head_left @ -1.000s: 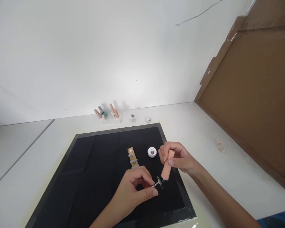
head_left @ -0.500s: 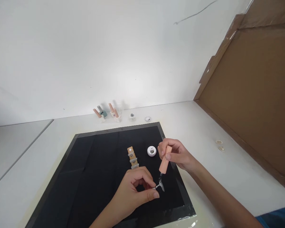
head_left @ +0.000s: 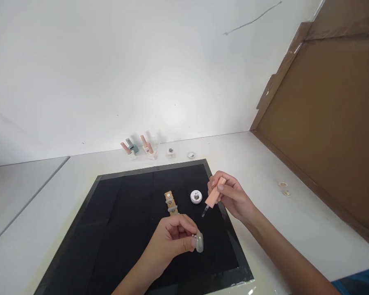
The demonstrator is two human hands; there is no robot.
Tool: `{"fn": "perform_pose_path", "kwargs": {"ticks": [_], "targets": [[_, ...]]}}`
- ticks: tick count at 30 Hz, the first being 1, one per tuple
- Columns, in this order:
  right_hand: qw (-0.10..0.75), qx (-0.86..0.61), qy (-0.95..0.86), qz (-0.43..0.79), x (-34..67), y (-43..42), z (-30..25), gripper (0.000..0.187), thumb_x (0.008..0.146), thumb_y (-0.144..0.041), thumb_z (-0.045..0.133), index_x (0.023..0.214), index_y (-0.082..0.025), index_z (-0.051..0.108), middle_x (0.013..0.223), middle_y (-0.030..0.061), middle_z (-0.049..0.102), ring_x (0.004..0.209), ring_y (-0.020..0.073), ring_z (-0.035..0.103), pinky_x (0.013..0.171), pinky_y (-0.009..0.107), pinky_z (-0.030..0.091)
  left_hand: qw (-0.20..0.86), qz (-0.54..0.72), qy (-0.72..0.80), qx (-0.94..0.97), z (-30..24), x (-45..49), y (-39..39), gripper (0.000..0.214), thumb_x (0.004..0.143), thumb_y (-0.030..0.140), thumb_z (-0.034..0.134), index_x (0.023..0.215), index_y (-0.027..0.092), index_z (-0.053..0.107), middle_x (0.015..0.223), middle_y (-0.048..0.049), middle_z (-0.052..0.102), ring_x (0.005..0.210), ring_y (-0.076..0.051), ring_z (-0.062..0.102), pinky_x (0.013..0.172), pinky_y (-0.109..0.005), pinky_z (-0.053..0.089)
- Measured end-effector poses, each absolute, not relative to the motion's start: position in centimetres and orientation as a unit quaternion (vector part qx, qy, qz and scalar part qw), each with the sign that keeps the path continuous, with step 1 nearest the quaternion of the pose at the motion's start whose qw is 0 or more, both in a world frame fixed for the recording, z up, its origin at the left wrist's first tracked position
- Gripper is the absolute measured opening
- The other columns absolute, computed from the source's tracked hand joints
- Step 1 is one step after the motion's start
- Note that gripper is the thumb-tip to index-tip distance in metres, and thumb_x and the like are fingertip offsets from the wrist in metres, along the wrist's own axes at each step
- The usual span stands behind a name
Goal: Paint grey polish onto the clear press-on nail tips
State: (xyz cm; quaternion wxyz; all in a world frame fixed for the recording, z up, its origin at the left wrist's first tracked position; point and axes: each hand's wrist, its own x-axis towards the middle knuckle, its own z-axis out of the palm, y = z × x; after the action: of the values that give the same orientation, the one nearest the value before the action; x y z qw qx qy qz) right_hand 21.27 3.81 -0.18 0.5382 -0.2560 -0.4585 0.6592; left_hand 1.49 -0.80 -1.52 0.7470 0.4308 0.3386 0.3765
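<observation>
Grey false nail tip (head_left: 199, 243) is near six o'clock in my view, above the black mat (head_left: 132, 229), pinched from behind between the thumb and forefinger of my left hand (head_left: 167, 242). It looks light, stiff and probably slick, so I'd grip behind, off the glossy face. At its one o'clock, my right hand (head_left: 233, 194) pinches the peach brush handle (head_left: 214, 197), bristles (head_left: 203, 214) apart from the nail.

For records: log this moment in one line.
left hand: pinches grey nail tip | right hand: holds peach-handled brush | brush, nail apart
</observation>
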Motion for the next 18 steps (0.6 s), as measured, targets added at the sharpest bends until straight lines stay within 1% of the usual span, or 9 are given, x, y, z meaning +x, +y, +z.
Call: {"fn": "perform_pose_path", "kwargs": {"ticks": [6, 11, 18], "targets": [[0.523, -0.221, -0.484, 0.666, 21.22, 3.38, -0.09, 0.021, 0.076, -0.035, 0.069, 0.073, -0.017, 0.059, 0.058, -0.0039, 0.045, 0.049, 0.0092, 0.041, 0.048, 0.023, 0.033, 0.749, 0.39, 0.365, 0.393, -1.07, 1.42, -0.42, 0.015, 0.061, 0.019, 0.08, 0.064, 0.013, 0.066, 0.069, -0.0005, 0.063, 0.053, -0.007, 0.053, 0.053, -0.021, 0.042], [0.499, -0.201, -0.522, 0.662, 21.1, 3.22, -0.41, 0.02, 0.075, -0.033, 0.07, 0.075, -0.017, 0.06, 0.06, -0.0031, 0.046, 0.05, 0.0094, 0.039, 0.049, 0.024, 0.032, 0.745, 0.396, 0.373, 0.386, -0.59, 1.51, -0.37, 0.019, 0.059, 0.02, 0.08, 0.059, 0.013, 0.063, 0.062, 0.0009, 0.059, 0.053, -0.008, 0.052, 0.049, -0.02, 0.04], [0.497, -0.197, -0.522, 0.665, 20.84, 3.05, -0.43, 0.021, 0.075, -0.035, 0.07, 0.076, -0.017, 0.059, 0.061, -0.003, 0.045, 0.051, 0.0097, 0.04, 0.05, 0.024, 0.032, 0.742, 0.4, 0.368, 0.392, -1.0, 1.46, -0.3, 0.021, 0.057, 0.02, 0.081, 0.06, 0.013, 0.061, 0.064, 0.0012, 0.059, 0.053, -0.008, 0.051, 0.047, -0.019, 0.039]]}}
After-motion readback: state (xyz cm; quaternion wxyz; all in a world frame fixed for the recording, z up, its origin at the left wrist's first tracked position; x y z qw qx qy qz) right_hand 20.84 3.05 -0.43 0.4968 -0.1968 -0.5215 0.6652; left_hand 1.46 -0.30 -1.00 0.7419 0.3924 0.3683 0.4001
